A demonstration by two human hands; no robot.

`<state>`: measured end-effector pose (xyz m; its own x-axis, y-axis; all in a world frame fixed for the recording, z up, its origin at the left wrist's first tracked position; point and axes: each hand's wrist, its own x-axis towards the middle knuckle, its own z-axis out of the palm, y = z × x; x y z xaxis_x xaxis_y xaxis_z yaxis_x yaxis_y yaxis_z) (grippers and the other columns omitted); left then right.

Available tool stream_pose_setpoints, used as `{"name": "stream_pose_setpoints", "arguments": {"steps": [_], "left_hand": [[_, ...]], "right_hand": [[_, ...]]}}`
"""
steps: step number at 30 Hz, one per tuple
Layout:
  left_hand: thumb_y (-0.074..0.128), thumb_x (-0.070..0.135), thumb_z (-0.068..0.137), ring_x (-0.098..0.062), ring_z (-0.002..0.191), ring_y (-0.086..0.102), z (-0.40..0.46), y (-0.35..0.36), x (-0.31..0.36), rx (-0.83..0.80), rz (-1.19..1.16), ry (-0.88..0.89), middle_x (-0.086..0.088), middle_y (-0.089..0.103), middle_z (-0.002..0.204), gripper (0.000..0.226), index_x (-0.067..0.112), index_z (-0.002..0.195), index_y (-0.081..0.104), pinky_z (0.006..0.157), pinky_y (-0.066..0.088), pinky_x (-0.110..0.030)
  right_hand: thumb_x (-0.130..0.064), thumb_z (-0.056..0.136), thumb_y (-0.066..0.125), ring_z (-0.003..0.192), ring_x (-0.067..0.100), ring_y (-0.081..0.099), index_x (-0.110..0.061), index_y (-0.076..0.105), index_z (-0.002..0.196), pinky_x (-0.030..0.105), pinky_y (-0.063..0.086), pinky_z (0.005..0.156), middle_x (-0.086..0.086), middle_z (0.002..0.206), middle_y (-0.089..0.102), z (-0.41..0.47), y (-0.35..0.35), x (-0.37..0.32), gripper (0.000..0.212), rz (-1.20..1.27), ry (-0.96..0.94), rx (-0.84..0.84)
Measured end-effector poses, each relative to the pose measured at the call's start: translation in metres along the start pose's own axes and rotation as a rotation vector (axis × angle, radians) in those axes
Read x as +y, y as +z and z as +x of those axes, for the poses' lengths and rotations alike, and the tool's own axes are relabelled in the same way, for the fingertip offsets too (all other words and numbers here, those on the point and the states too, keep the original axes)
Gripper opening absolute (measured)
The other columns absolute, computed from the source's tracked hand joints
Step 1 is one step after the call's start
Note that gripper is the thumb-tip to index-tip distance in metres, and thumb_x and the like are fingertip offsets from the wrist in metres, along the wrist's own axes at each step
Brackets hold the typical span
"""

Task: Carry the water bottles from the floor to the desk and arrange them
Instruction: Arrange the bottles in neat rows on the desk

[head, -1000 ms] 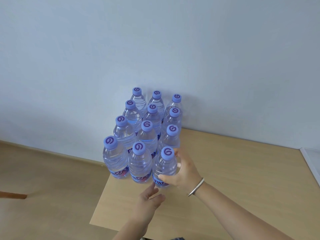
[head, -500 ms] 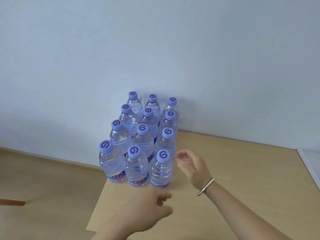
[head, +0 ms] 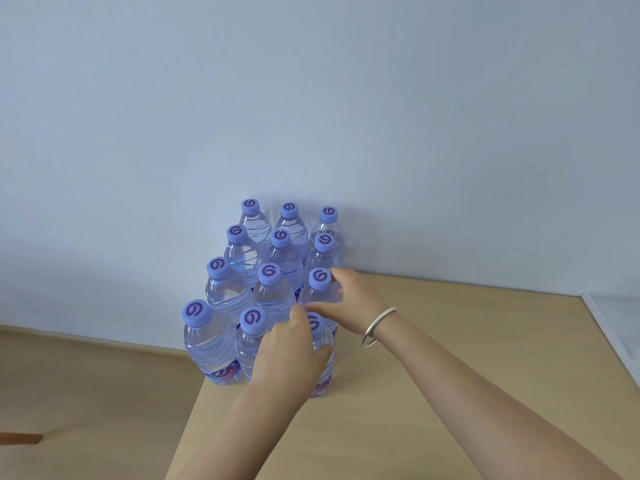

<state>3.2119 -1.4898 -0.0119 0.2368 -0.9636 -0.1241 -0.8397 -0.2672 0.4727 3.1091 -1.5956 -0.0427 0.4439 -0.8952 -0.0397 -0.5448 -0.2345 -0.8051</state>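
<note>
Water bottles [head: 266, 292], twelve with purple caps, stand upright in a tight block of three columns and four rows at the far left corner of the tabletop [head: 450, 358], the back row close against the wall [head: 311, 98]. Half a second ago both hands hung free of the block, the left low in front of it and the right open just beside its right flank; now both have closed in on the right-hand column. The left hand [head: 294, 355] wraps its fingers round the front-right bottle [head: 323, 362], covering most of the body and part of the cap. The right hand [head: 353, 303], with a metal bangle [head: 377, 325] at the wrist, curls round the bottle behind it [head: 317, 289], fingertips by the cap. With every bottle in view already up on the tabletop, this looks like a last squaring-up of the column, so the task seems close to done.

To the left of the left hand the block sits right at the tabletop's left edge, with the floor [head: 86, 393] below; a nudge that way could tip the front-left bottle [head: 207, 344] off. To the right of the right hand lies broad bare tabletop, and more lies nearer the person, so any shift is safest rightward or toward the body. A white ledge [head: 620, 327] borders the far right side.
</note>
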Motion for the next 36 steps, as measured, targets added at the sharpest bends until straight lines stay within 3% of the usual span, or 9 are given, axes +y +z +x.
{"name": "stream_pose_setpoints", "arguments": {"steps": [4, 13, 21, 29, 32, 36], "left_hand": [[0.063, 0.038, 0.082, -0.027, 0.086, 0.058, 0.002, 0.008, -0.003, 0.013, -0.069, -0.045, -0.002, 0.053, 0.079, 0.036, 0.016, 0.087, 0.035, 0.062, 0.033, -0.03], [0.064, 0.044, 0.076, -0.026, 0.083, 0.058, 0.006, 0.017, -0.011, 0.058, -0.15, -0.077, -0.005, 0.062, 0.083, 0.036, 0.014, 0.085, 0.047, 0.066, 0.042, -0.032], [0.064, 0.046, 0.076, -0.025, 0.082, 0.057, 0.005, 0.02, -0.01, 0.099, -0.167, -0.075, -0.001, 0.059, 0.08, 0.035, 0.016, 0.085, 0.047, 0.065, 0.038, -0.03], [0.063, 0.049, 0.075, -0.018, 0.078, 0.057, 0.002, 0.021, -0.016, 0.141, -0.159, -0.049, 0.005, 0.061, 0.079, 0.035, 0.02, 0.093, 0.055, 0.063, 0.035, -0.026], [0.063, 0.05, 0.076, -0.017, 0.079, 0.056, 0.0, 0.02, -0.017, 0.145, -0.176, -0.041, 0.007, 0.061, 0.081, 0.035, 0.021, 0.093, 0.055, 0.064, 0.036, -0.026], [0.067, 0.048, 0.075, -0.021, 0.078, 0.052, -0.004, 0.014, -0.016, 0.154, -0.207, -0.017, 0.005, 0.056, 0.078, 0.036, 0.019, 0.085, 0.046, 0.063, 0.032, -0.027]], "right_hand": [[-0.038, 0.065, 0.077, 0.091, 0.018, 0.062, -0.02, 0.059, 0.097, 0.034, 0.051, 0.08, -0.001, 0.096, 0.068, 0.005, 0.007, 0.003, 0.041, -0.065, 0.059, -0.023], [-0.032, 0.065, 0.075, 0.067, 0.007, 0.052, -0.024, 0.058, 0.081, 0.017, 0.036, 0.054, -0.015, 0.069, 0.057, 0.005, 0.008, 0.0, 0.025, -0.069, 0.014, 0.019], [-0.033, 0.064, 0.075, 0.064, 0.006, 0.052, -0.025, 0.057, 0.078, 0.023, 0.038, 0.059, -0.012, 0.07, 0.059, 0.006, 0.008, 0.002, 0.024, -0.074, 0.001, 0.01], [-0.039, 0.065, 0.078, 0.089, 0.012, 0.06, -0.023, 0.06, 0.1, 0.029, 0.049, 0.079, -0.005, 0.098, 0.066, 0.006, 0.005, 0.007, 0.043, -0.016, 0.027, -0.032], [-0.038, 0.072, 0.073, 0.083, 0.008, 0.054, -0.022, 0.06, 0.098, 0.026, 0.043, 0.077, -0.006, 0.098, 0.063, 0.007, -0.004, 0.008, 0.033, 0.077, 0.098, -0.061], [-0.025, 0.076, 0.06, 0.074, 0.013, 0.052, -0.014, 0.061, 0.085, 0.026, 0.04, 0.07, 0.001, 0.082, 0.059, 0.01, -0.018, 0.007, 0.014, 0.215, 0.089, 0.046]]}}
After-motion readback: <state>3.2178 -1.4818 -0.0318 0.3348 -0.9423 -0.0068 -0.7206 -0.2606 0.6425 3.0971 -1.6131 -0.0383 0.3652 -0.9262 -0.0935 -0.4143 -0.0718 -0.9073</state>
